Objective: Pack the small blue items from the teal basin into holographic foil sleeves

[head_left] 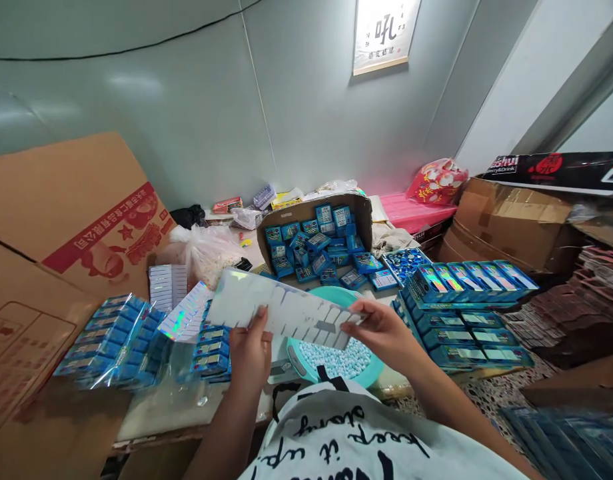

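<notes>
Your left grip (251,343) pinches the white sheet's (281,303) near edge | your right grip (374,327) closes on its right end | sheet: above the bench (164,407) near its front edge, blocking your view of part of the teal basin (295,359) | blue box stacks (466,320) by the right edge, wrapped packs (111,340) toward the left

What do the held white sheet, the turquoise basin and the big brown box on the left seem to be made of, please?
Sheet: perhaps coated paper or plastic film; it looks thin, smooth and slightly glossy.
Basin: probably moulded plastic, evenly coloured and smooth.
Box: likely cardboard, matt, brown and flat-sided.
</notes>
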Available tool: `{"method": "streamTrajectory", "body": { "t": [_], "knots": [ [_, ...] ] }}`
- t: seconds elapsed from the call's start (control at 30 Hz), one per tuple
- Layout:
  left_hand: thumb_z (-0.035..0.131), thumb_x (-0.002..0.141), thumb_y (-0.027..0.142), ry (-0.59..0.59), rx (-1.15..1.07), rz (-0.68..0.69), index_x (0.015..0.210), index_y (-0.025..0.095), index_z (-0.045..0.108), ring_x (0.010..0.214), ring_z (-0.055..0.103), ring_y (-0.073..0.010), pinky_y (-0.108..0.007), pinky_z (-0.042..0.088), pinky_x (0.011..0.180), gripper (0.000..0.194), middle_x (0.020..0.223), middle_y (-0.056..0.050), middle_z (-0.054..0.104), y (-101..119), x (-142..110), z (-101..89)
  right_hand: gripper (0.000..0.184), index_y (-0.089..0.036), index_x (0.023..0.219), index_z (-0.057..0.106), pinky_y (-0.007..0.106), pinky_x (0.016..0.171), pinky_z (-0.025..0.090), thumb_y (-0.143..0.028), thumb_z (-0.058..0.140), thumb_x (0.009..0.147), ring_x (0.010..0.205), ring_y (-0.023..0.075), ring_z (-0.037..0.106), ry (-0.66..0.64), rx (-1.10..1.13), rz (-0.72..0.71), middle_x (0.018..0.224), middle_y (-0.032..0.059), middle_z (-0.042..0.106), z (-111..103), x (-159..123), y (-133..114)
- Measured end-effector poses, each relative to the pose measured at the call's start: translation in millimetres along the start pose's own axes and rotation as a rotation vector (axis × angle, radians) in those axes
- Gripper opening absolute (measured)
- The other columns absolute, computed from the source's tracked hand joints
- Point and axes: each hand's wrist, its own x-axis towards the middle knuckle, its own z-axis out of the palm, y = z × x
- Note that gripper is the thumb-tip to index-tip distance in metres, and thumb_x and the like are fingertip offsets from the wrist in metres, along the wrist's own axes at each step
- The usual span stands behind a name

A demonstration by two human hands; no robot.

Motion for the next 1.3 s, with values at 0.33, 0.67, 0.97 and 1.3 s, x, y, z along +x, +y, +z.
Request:
{"method": "streamTrajectory", "body": {
  "t": [0.33, 0.67, 0.97, 1.3],
  "knots": [
    [0.056, 0.091, 0.014, -0.703, 0.853, 1.185, 0.142, 0.033, 0.051, 0.140, 0.044, -0.0242, -0.045, 0.027, 0.120, 0.055, 0.133, -0.005, 0.064, 5, -4, 5.2, 0.052, -0.031, 0.136, 0.053, 0.045, 0.113, 0.039, -0.038, 0.068, 0.086, 0.137, 0.0271, 0.044, -0.043, -0.196, -0.395, 0.149, 0.0090, 0.045, 25, 15, -23],
    [0.062, 0.081, 0.008, -0.550, 0.863, 1.250, 0.126, 0.033, 0.061, 0.132, 0.052, -0.0267, -0.052, 0.034, 0.115, 0.051, 0.122, -0.006, 0.069, -1, -9, -5.7, 0.031, -0.024, 0.071, 0.066, 0.045, 0.088, 0.056, -0.052, 0.080, 0.072, 0.106, 0.0322, 0.068, 0.045, 0.412, -0.255, 0.131, 0.0083, 0.064, 18, 16, 9],
    [0.069, 0.076, 0.025, -0.780, 0.713, 1.301, 0.109, 0.025, 0.067, 0.101, 0.069, -0.0251, -0.051, 0.046, 0.104, 0.033, 0.096, -0.004, 0.076, 43, -6, -7.4, 0.049, -0.023, 0.073, 0.067, 0.047, 0.091, 0.054, -0.072, 0.066, 0.074, 0.114, 0.0311, 0.064, -0.192, 0.312, -0.182, 0.132, 0.0094, 0.064, 0, 24, -4],
    [0.071, 0.084, 0.032, -1.011, 0.735, 1.308, 0.104, 0.030, 0.069, 0.080, 0.069, -0.0161, -0.030, 0.054, 0.077, 0.020, 0.092, -0.001, 0.076, 40, -37, 21.6, 0.043, -0.025, 0.079, 0.065, 0.046, 0.099, 0.050, -0.068, 0.067, 0.076, 0.120, 0.0283, 0.061, -0.177, 0.217, -0.240, 0.133, 0.0069, 0.063, 19, 23, -15]
  ]
}}
